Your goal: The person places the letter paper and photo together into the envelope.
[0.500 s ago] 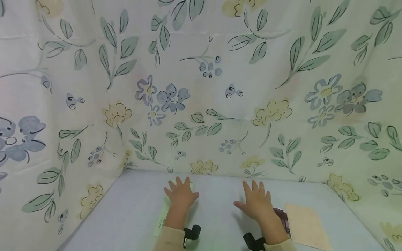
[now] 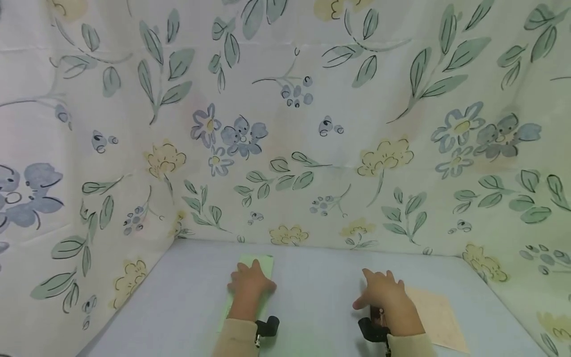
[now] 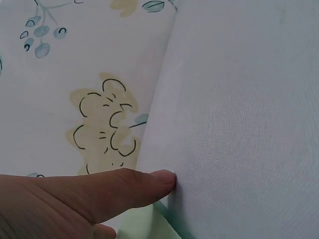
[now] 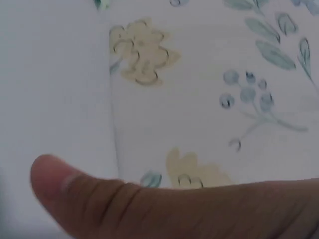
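My left hand [image 2: 251, 283] lies over a long pale green paper strip [image 2: 263, 263], fingers spread and slightly bent, thumb out to the right. A corner of the strip shows beneath the straight thumb in the left wrist view. On the right, my right hand [image 2: 385, 292] hovers over a dark picture card [image 2: 375, 314], mostly hidden below the palm. Its fingers are loosely bent and the thumb points left, apart from them. Only that thumb against the white surface and cloth appears in the right wrist view.
A plain beige sheet [image 2: 436, 317] lies flat just right of my right hand. The white tabletop [image 2: 314, 297] runs back to a floral cloth [image 2: 294, 198] that hangs behind and along both sides. Black wrist cameras sit on both wrists.
The right hand has shifted right and toward me, its fingers bending over the dark card. The left hand has moved slightly nearer to me, its fingers less stretched, uncovering the strip's far end.
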The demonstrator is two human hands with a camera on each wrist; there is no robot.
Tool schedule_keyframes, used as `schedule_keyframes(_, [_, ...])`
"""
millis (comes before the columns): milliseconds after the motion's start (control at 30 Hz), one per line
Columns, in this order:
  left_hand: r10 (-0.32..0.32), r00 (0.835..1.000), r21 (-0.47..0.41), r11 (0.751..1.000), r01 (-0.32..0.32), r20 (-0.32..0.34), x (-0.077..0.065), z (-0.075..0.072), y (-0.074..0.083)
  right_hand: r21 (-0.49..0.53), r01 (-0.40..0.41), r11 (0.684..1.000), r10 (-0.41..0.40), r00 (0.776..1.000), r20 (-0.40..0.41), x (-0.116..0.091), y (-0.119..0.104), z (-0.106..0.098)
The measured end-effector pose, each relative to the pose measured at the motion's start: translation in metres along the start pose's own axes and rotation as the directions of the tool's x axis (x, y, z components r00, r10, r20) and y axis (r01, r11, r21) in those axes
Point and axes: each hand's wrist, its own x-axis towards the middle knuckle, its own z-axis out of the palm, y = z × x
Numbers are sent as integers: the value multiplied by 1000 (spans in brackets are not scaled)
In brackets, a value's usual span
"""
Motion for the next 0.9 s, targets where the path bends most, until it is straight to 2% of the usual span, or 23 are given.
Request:
schedule_keyframes(200, [-27, 999, -3, 1000, 27, -32, 6, 2, -4, 25, -47, 999, 45, 997, 56, 1, 36, -14])
schedule_keyframes(333, [-27, 999, -32, 999, 26, -39, 10, -2, -7, -11, -58, 998, 58, 997, 59, 5, 52, -9])
schedule_keyframes(533, [-23, 1000, -43, 999, 22, -20, 14, -8, -7, -18, -64, 998, 65, 997, 44, 7, 55, 0])
schedule_keyframes(700, [25, 999, -52, 998, -26, -23, 17, -13, -3, 23, -87, 996, 86, 996, 38, 8, 55, 0])
schedule_keyframes(900, [45, 999, -47, 998, -45, -14, 13, -6, -6, 58, -46, 997, 50, 996, -69, 15, 56, 5])
